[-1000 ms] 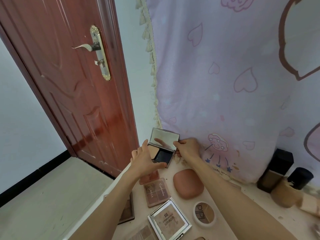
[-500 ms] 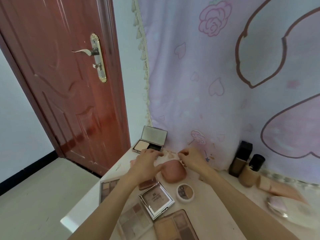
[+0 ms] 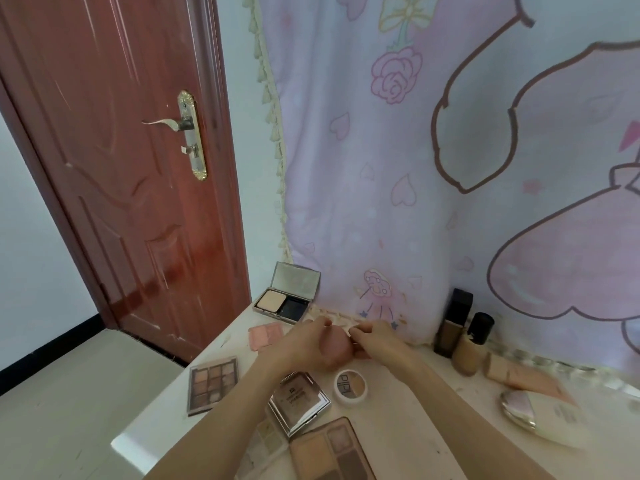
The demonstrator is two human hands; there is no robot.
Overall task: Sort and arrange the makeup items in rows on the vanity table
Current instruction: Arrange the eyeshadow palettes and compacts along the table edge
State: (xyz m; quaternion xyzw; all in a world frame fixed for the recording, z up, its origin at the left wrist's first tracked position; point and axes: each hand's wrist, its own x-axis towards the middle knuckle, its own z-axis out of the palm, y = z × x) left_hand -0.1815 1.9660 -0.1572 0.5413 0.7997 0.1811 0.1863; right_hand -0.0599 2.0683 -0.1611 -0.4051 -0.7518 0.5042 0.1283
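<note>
A rounded pink compact (image 3: 333, 351) sits between my two hands near the back of the white vanity table (image 3: 408, 431). My left hand (image 3: 299, 346) grips its left side with curled fingers. My right hand (image 3: 379, 341) pinches its upper right edge. Motion blur hides whether the compact touches the table. An open powder compact with a mirror lid (image 3: 287, 299) stands at the back left corner. A flat pink blush (image 3: 266, 335) lies just in front of it.
An eyeshadow palette (image 3: 213, 382), a silver square compact (image 3: 299, 400), a round white pot (image 3: 350, 384) and a contour palette (image 3: 332, 448) lie nearer me. Foundation bottles (image 3: 453, 320), a tube (image 3: 519, 375) and an oval silver case (image 3: 519, 408) are at the right. A curtain hangs behind, a door at the left.
Both hands have let go of the open mirror compact, which now stands at the back left corner. They have come back to the pink compact and taken hold of it.
</note>
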